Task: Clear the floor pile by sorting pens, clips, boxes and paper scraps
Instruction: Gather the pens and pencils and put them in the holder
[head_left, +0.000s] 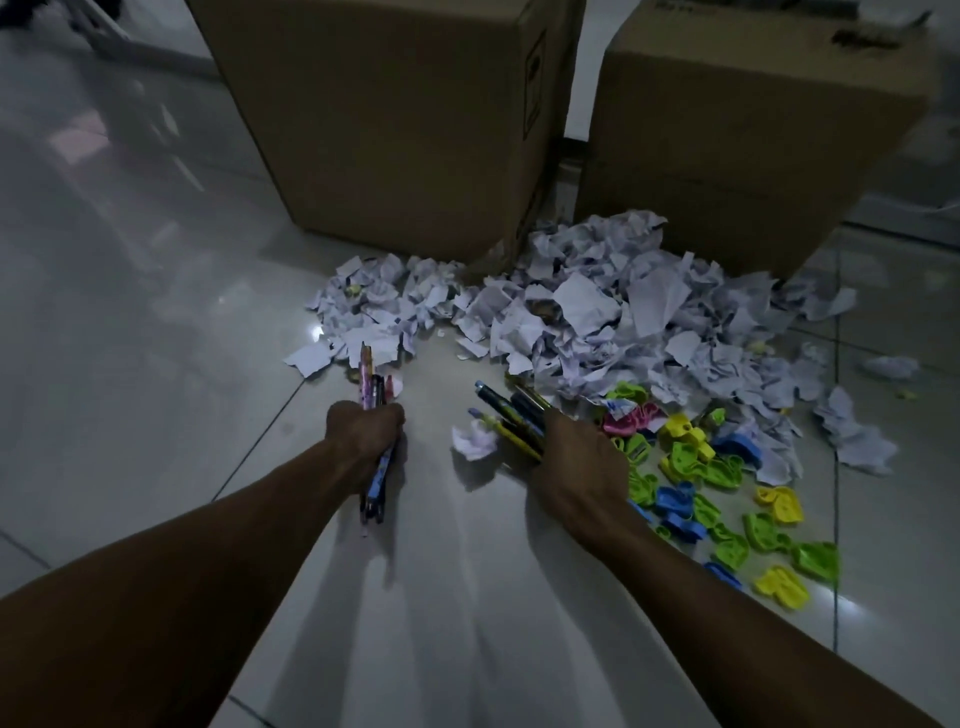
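Note:
My left hand (363, 434) grips a bundle of pens (372, 384) that stick out above and below the fist. My right hand (579, 457) grips a second bunch of dark and yellow pens (511, 410) pointing up and left. A wide pile of crumpled white paper scraps (587, 312) lies on the floor just beyond both hands. Several green, yellow, blue and pink plastic clips (696, 467) are scattered to the right of my right hand. One crumpled paper ball (475, 439) sits between my hands.
Two large cardboard boxes, a left box (395, 119) and a right box (753, 130), stand behind the paper pile. Shiny grey floor tiles (156, 312) stretch to the left and toward me. Loose paper scraps (857, 436) lie at the far right.

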